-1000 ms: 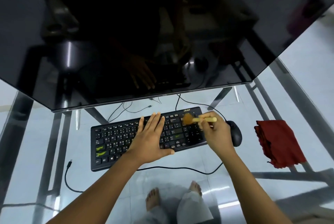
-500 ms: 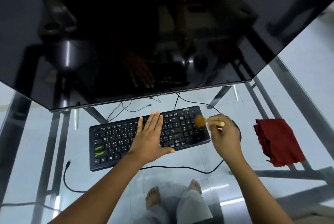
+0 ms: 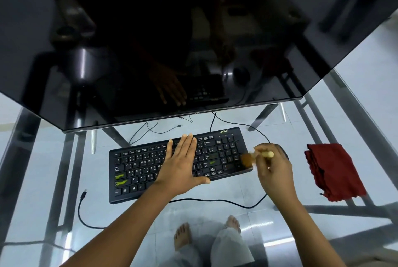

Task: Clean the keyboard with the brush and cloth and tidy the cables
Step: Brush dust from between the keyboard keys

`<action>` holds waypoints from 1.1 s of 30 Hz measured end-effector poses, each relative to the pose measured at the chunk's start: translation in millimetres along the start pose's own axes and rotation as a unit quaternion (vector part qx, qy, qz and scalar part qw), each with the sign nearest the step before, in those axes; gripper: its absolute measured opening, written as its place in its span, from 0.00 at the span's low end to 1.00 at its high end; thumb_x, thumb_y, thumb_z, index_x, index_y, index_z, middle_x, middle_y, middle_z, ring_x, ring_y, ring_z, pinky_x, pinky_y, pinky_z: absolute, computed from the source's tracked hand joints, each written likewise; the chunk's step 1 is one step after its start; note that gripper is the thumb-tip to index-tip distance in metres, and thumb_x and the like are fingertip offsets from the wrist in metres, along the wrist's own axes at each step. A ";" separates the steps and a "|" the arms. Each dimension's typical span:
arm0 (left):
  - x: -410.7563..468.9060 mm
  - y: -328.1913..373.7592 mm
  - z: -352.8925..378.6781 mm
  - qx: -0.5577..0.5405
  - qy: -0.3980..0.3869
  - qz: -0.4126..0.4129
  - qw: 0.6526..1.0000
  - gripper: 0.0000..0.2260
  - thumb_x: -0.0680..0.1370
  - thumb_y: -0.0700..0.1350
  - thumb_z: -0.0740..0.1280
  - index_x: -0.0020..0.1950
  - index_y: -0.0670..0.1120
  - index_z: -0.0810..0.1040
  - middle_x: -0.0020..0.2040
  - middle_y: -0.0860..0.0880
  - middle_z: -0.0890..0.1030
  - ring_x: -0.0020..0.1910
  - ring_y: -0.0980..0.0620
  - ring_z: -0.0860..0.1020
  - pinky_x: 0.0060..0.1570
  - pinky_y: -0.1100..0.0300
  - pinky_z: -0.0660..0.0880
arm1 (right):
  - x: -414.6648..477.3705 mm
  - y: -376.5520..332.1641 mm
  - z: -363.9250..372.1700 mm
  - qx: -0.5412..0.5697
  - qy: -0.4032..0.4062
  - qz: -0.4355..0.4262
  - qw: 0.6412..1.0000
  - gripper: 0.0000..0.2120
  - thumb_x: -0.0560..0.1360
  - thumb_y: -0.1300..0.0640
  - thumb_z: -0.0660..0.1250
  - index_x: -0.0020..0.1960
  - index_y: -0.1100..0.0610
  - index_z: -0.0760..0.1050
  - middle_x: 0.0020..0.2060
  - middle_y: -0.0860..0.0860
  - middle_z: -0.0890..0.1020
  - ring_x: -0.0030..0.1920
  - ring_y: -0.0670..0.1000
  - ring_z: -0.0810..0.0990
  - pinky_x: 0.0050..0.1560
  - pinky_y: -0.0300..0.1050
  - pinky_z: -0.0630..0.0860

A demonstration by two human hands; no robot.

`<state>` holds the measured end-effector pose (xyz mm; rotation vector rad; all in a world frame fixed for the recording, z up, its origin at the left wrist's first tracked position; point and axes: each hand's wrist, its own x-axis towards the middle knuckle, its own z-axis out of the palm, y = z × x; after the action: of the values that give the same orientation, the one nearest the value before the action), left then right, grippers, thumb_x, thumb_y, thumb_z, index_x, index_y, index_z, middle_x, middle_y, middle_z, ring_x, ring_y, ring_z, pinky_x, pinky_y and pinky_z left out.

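Note:
A black keyboard point(image 3: 140, 165) with a few green-marked keys lies on the glass desk point(image 3: 237, 193). My left hand point(image 3: 181, 165) rests flat on its middle, fingers together, holding nothing. My right hand point(image 3: 273, 169) grips a small wooden-handled brush point(image 3: 247, 159), whose brown bristles touch the keyboard's right edge by the number pad. A red cloth point(image 3: 331, 172) lies folded to the right. A black cable point(image 3: 215, 201) loops in front of the keyboard, and another USB-ended cable point(image 3: 80, 208) trails at the left.
A large dark monitor point(image 3: 150, 51) overhangs the desk just behind the keyboard. A black mouse point(image 3: 285, 154) is mostly hidden behind my right hand. Thin cables point(image 3: 150, 129) lie behind the keyboard. My bare feet point(image 3: 183, 236) show through the glass.
My right hand has swept the brush rightward and toward me, from the number pad's top to the keyboard's right edge. My left hand stays flat on the keys.

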<state>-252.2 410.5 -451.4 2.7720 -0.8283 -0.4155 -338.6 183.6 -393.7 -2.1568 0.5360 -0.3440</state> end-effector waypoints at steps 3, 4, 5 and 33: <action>0.5 0.1 -0.1 0.008 -0.002 0.001 1.000 0.54 0.68 0.76 0.59 0.79 0.45 0.39 0.79 0.49 0.38 0.76 0.52 0.33 0.74 0.44 0.34 | -0.7 4.7 -0.1 0.029 0.012 0.019 0.999 0.07 0.78 0.68 0.63 0.47 0.58 0.76 0.37 0.51 0.83 0.37 0.50 0.83 0.37 0.29 0.76; 0.1 -0.1 -0.4 0.010 -0.004 0.002 1.000 0.54 0.68 0.76 0.58 0.79 0.45 0.39 0.79 0.49 0.37 0.76 0.52 0.33 0.74 0.44 0.34 | -2.5 4.6 1.4 0.044 -0.009 0.034 0.998 0.06 0.78 0.68 0.63 0.47 0.61 0.76 0.33 0.50 0.84 0.34 0.48 0.83 0.35 0.30 0.76; -0.1 -0.1 -0.1 0.011 -0.006 0.002 1.000 0.54 0.68 0.76 0.58 0.79 0.45 0.38 0.78 0.49 0.36 0.76 0.52 0.32 0.74 0.45 0.33 | -3.2 3.5 3.2 0.048 -0.011 0.048 0.998 0.07 0.78 0.69 0.63 0.46 0.60 0.76 0.33 0.50 0.83 0.33 0.47 0.82 0.35 0.29 0.75; -13.5 -8.6 -3.8 -0.006 0.006 -0.037 0.999 0.52 0.71 0.73 0.59 0.78 0.44 0.37 0.79 0.48 0.37 0.76 0.52 0.33 0.74 0.45 0.34 | 25.6 -31.1 47.2 0.052 0.087 0.003 0.995 0.08 0.79 0.68 0.64 0.48 0.57 0.76 0.48 0.50 0.83 0.51 0.47 0.82 0.52 0.30 0.73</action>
<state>-257.5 425.6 -447.5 2.7973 -0.7206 -0.4143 -288.5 220.0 -395.1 -2.0362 0.6077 -0.5480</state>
